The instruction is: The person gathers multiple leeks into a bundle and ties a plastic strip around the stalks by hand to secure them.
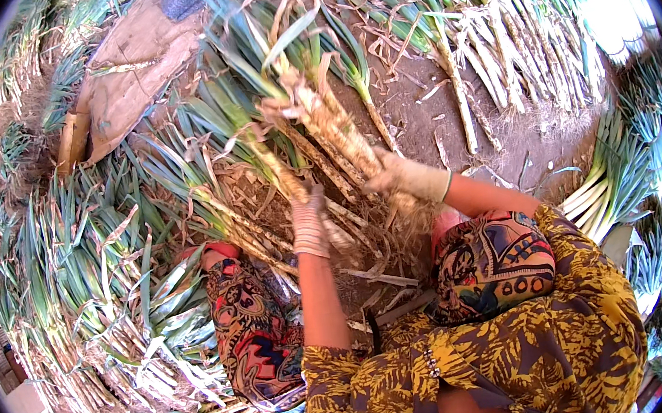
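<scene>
My right hand (413, 179), in a pale work glove, is closed round a thick bundle of leeks (330, 118). Their brown-skinned white shanks slant up and left to blue-green leaves, and the roots hang blurred below the hand. My left hand (310, 223), gloved as well, is closed round the lower shank of another leek (268, 165) beside the bundle. Its fingers are partly hidden. Loose leeks (240, 220) lie on the ground to the left of that hand, with dry peelings around them.
A large heap of leeks (76, 314) lies on the left. Untrimmed leeks (524, 49) spread across the far right, and cleaner white-stemmed ones (592, 199) sit at my right. A brown sheet (135, 70) lies at the far left. My patterned knees (495, 266) flank the work spot.
</scene>
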The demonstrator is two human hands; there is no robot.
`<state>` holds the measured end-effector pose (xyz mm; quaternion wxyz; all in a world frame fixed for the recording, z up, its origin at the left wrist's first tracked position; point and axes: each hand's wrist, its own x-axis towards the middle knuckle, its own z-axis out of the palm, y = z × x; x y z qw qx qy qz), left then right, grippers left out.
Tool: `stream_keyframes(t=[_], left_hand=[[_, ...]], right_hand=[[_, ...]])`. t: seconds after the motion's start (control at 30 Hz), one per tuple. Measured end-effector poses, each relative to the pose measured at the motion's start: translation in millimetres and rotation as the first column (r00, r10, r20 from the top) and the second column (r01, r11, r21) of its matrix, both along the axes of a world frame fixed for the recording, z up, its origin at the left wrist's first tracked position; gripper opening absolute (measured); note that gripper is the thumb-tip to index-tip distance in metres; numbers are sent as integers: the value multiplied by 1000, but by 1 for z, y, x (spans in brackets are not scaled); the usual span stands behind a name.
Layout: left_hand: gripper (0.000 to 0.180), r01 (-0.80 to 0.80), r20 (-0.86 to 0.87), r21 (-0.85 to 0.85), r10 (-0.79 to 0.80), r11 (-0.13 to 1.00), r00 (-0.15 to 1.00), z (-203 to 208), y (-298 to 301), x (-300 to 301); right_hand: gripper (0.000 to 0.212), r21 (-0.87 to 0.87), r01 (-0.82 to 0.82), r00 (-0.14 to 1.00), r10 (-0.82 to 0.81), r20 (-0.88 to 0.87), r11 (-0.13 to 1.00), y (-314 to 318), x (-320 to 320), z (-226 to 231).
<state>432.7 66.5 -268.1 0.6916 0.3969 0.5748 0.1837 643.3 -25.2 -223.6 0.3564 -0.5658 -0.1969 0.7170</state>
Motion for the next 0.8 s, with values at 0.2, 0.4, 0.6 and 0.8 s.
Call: stream_keyframes(t=[0.2, 0.4, 0.6, 0.8], left_hand=[[93, 91, 130, -329, -50, 940, 990, -63, -29, 25], [93, 23, 250, -421, 91, 907, 964, -73, -7, 50], [51, 90, 772, -301, 187, 949, 608, 22, 33, 94], [72, 136, 724, 82, -152, 987, 672, 126, 28, 179]], right_hand=[[121, -37, -58, 998, 56, -32, 998, -13, -40, -27], [115, 193, -182, 981, 166, 96, 964, -36, -18, -101], [85, 455, 44, 998, -54, 10, 890, -56, 16, 12], [71, 471, -55, 776, -259, 575, 880, -63, 83, 88]])
